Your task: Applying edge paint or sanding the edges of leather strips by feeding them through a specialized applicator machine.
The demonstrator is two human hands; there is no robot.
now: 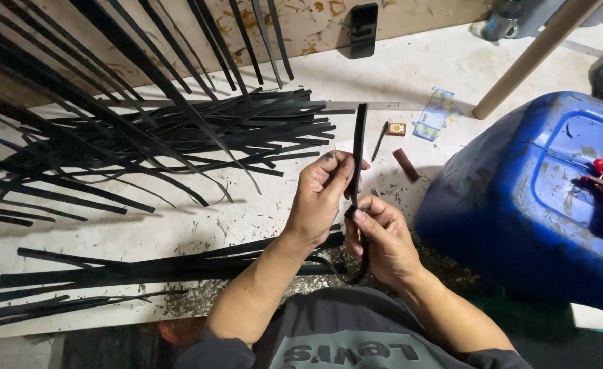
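Both my hands hold one long black strip upright over the white work surface. My left hand pinches the strip near its middle, thumb against it. Just below, my right hand grips the strip's lower part, which curves down into a loop near my lap. The strip's top end points away from me.
A big pile of black strips lies at the back left, another bundle near the front edge. A blue plastic drum stands at the right. A phone, small packets, a brown block, a wooden pole and shavings lie about.
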